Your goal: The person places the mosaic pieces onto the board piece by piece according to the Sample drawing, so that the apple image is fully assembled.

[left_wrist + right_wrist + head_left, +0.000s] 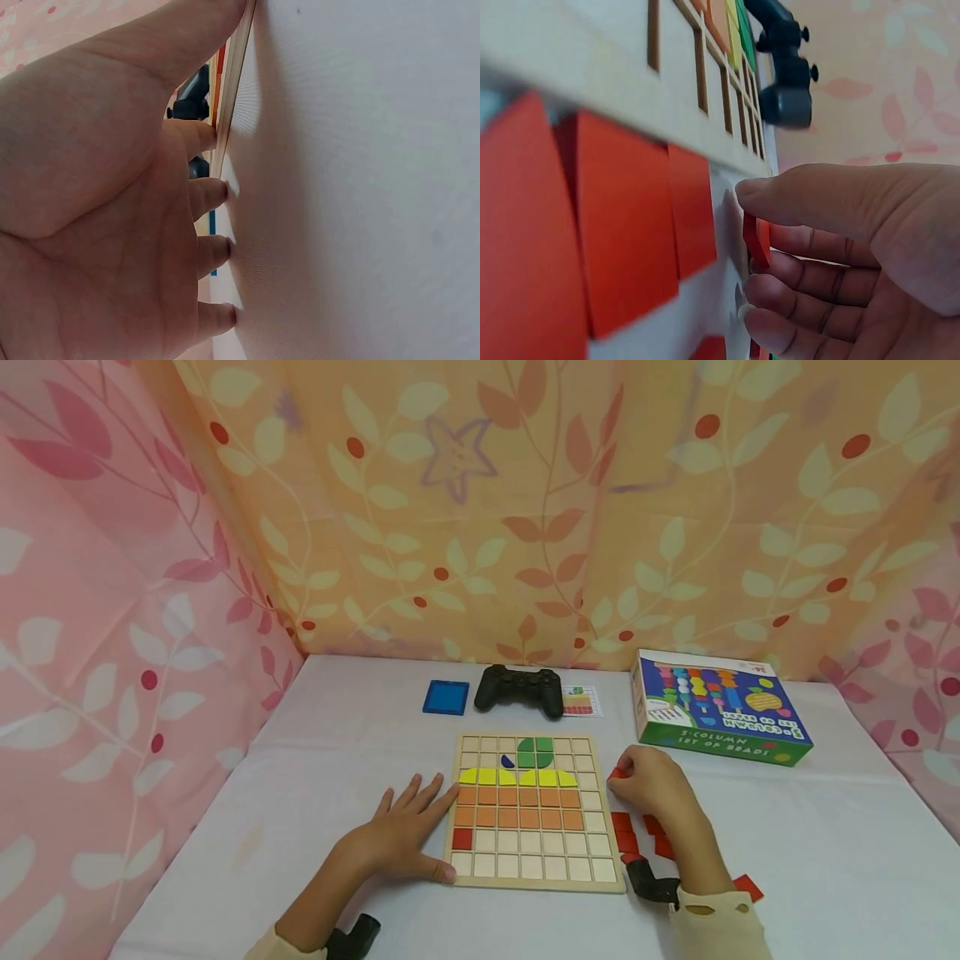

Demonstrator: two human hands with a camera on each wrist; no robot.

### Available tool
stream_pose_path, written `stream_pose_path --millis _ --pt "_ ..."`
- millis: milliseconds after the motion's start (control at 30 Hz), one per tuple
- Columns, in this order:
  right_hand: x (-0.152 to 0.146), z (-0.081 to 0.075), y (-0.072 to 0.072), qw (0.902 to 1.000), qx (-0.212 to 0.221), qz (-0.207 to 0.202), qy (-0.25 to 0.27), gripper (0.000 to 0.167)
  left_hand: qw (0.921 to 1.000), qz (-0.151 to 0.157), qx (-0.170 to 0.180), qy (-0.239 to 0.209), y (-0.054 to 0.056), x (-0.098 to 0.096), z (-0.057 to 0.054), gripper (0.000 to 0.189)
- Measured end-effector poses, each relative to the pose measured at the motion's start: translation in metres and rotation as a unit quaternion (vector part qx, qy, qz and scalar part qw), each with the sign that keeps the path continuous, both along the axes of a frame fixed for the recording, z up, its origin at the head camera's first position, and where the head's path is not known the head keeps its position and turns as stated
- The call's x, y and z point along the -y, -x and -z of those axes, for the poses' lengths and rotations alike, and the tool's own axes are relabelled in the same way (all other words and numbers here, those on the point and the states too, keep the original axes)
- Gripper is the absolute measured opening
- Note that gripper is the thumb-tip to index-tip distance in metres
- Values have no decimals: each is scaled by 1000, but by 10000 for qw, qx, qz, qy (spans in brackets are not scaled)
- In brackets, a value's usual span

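A wooden grid board [540, 886] lies on the white table, with yellow, orange, green and blue pieces in its upper and middle rows. One red square tile [462, 838] sits at the left end of a lower row. My left hand [397, 839] is spread at the board's left side, its thumb and index fingertip at the edge. To the right of the board, my right hand [660, 783] pinches a red tile [757, 238] between thumb and fingers, close over the table. Loose red tiles [626, 225] lie beside the board's right edge, below that hand.
Behind the board are a blue square tray [446, 697], a black game controller [519, 690] and a small pattern card [583, 701] partly covered by it. A bead-set box [723, 706] stands at the back right. Patterned cloth [465, 527] hangs behind and at the sides.
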State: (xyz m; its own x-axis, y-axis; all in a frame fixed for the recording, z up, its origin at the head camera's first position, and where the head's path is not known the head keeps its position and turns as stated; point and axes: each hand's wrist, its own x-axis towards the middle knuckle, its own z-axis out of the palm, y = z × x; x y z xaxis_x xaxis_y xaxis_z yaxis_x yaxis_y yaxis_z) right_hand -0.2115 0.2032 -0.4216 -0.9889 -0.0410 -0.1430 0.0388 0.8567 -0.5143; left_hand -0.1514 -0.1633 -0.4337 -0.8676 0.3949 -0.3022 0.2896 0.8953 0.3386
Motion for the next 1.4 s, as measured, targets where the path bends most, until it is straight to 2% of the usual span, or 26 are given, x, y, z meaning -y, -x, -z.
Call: stream_pose_path --millis 333,533,633,833,1167,1300,1400 --pt "27 -9 -4 9995 -224 -219 107 29 10000 0 -18 0 -1 -1 -1 117" --pt "58 -4 -10 9961 -564 -672 58 24 10000 -67 43 -28 -2 -1 -1 118" --pt "76 -1 -14 9926 -733 -968 46 21 9999 -82 55 -48 -2 -1 -1 118" --pt "108 0 -29 9854 -738 -1490 378 17 10000 -71 45 -50 -1 0 0 119" --pt "141 6 -49 9631 -964 -2492 331 15 10000 20 41 -3 1 1 0 117" --pt "150 10 -54 9566 -1011 -2716 293 12 10000 22 32 -24 1 1 -1 116" --pt "152 11 -57 9554 -1103 -2728 261 13 10000 19 33 -33 1 1 -2 116"
